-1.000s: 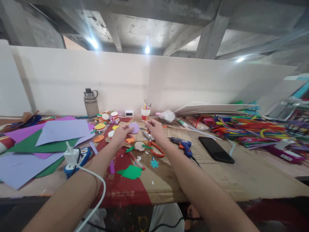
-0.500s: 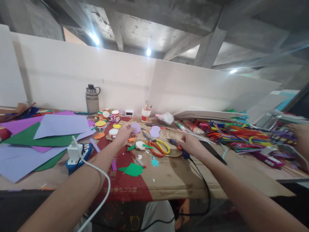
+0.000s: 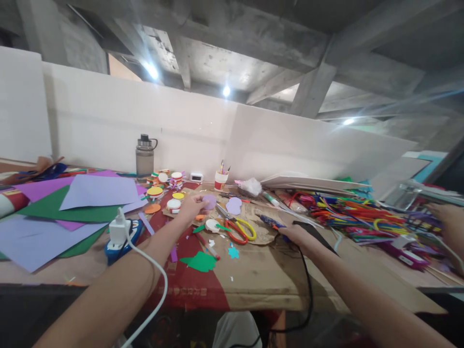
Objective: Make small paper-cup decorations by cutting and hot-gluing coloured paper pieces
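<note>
My left hand point(image 3: 193, 209) pinches a round purple paper disc point(image 3: 209, 202) above the cardboard. Closed around the handle of a blue hot glue gun point(image 3: 270, 221) is my right hand point(image 3: 295, 235); its nozzle points left and its black cord point(image 3: 310, 290) hangs over the table edge. Between the hands lie scissors with orange and yellow handles point(image 3: 241, 232) and a purple paper piece with rounded lobes point(image 3: 234, 206). A white disc with green strips point(image 3: 212, 225), a green paper scrap point(image 3: 201, 261) and a small blue paper flower point(image 3: 233, 252) lie nearer me.
Coloured paper sheets point(image 3: 97, 193) and a blue power strip with a white plug point(image 3: 125, 239) are at left. Behind stand a bottle point(image 3: 145, 159) and a pen cup point(image 3: 221, 180). A black phone point(image 3: 319, 237) and many-coloured pipe cleaners point(image 3: 337, 212) lie right, near another person's hand point(image 3: 447, 224).
My right hand has moved right, away from the purple disc, and taken hold of the glue gun. My left hand keeps the disc. Another person's hand has come into view at right.
</note>
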### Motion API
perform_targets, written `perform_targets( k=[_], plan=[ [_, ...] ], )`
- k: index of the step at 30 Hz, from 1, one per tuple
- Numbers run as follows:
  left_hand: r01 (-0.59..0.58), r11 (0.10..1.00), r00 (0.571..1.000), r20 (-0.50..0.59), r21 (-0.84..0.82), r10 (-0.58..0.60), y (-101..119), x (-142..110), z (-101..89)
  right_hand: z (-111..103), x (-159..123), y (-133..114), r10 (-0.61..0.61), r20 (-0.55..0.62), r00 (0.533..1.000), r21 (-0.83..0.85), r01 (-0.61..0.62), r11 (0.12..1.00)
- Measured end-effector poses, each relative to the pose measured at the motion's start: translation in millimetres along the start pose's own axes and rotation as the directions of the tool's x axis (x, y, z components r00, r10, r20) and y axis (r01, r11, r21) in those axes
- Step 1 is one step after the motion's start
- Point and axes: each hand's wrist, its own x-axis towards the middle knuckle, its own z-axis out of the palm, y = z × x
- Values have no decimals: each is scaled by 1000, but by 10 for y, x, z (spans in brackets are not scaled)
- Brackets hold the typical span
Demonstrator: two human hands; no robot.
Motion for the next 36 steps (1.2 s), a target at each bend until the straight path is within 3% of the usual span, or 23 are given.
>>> perform_targets(
  k=[3, 7, 8, 10, 13, 16, 21, 29, 36],
  plan=[
    [3, 1000, 1000, 21, 14, -4, -2, 2, -1, -42, -13, -52, 161, 61, 985, 154, -169, 974],
    [-27, 999, 1000, 4, 23, 27, 18, 13, -10, 21, -29, -330, 136, 8, 991, 323, -131, 937],
    [-36, 999, 999, -11, 20, 37, 27, 15, -13, 57, -41, -448, 98, 14, 995, 360, -97, 928],
    [-50, 999, 998, -50, -3, 50, 50, 13, -18, 149, -77, -727, -89, 57, 994, 436, 56, 898],
    [-50, 998, 994, -103, -33, 46, 82, 1, -30, 339, -159, -1149, -277, 126, 952, 435, 198, 879],
    [-13, 1000, 994, -111, 11, 15, 92, -9, -45, 578, -241, -1386, -419, 122, 900, 454, 325, 830],
    [9, 995, 994, -108, 101, 2, 44, 7, -41, 850, -305, -1288, -456, 146, 878, 392, 372, 842],
    [-17, 985, 990, -135, 173, 41, 4, -16, 41, 740, -276, -1149, -456, 163, 875, 314, 392, 865],
    [5, 988, 991, -136, 152, 16, 7, -38, 48, 799, -247, -1114, -481, 192, 855, 341, 402, 850]
  ],
)
